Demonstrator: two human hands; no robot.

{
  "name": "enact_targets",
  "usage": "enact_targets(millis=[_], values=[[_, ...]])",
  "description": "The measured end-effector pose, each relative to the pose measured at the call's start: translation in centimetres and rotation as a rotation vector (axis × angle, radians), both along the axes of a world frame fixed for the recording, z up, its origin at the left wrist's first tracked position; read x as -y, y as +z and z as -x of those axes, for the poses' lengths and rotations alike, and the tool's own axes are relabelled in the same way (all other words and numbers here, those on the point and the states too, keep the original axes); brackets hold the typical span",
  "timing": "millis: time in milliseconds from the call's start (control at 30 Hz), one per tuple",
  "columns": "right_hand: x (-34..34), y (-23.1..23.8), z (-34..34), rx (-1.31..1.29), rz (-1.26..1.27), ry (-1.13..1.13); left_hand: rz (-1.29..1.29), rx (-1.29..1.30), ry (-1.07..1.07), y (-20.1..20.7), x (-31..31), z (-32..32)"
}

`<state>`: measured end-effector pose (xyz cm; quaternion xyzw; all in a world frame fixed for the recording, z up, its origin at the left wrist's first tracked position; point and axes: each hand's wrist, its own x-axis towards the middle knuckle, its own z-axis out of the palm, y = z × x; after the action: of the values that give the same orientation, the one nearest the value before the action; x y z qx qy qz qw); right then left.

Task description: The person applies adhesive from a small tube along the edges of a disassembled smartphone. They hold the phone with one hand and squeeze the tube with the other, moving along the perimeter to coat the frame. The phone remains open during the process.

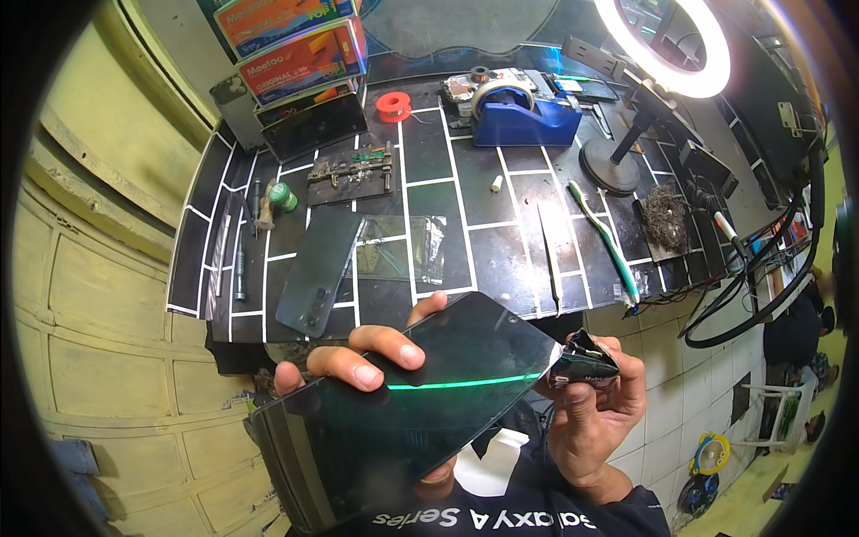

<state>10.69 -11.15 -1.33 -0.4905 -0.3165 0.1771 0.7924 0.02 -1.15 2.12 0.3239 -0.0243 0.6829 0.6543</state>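
Note:
My left hand (371, 353) is closed on a large dark phone screen (447, 421), fingers over its upper edge and the thumb mostly hidden beneath it. A bright green streak runs across the glossy face, and a small camera hole shows near the far corner. In my right hand (591, 430) is a small black packet (586, 365), pinched between thumb and fingers, its top gaping. The packet's left end meets the right corner of the phone screen, where a whitish bit shows. On the table just beyond lies a dark phone back cover (318, 273) beside a clear plastic bag (403, 251).
A blue tape dispenser (526, 123), a red solder spool (393, 106) and a metal board holder (358, 174) stand farther back. Tweezers (548, 255) and a green-white toothbrush (604, 237) lie at right, near a lit ring lamp (721, 54). Black cables (752, 313) hang at the right edge.

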Motion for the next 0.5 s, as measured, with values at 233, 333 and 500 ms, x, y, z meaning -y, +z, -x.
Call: enact_targets(millis=[233, 333, 500], values=[[0.1, 0.3, 0.0, -0.037, -0.05, 0.027, 0.023, -0.041, -0.039, -0.8, -0.2, 0.4], [0.1, 0.4, 0.0, -0.064, -0.082, 0.062, -0.072, -0.086, -0.098, -1.5, -1.1, 1.3], [0.1, -0.1, -0.1, 0.062, 0.015, -0.016, -0.084, -0.064, -0.053, -1.1, -0.8, 0.8]])
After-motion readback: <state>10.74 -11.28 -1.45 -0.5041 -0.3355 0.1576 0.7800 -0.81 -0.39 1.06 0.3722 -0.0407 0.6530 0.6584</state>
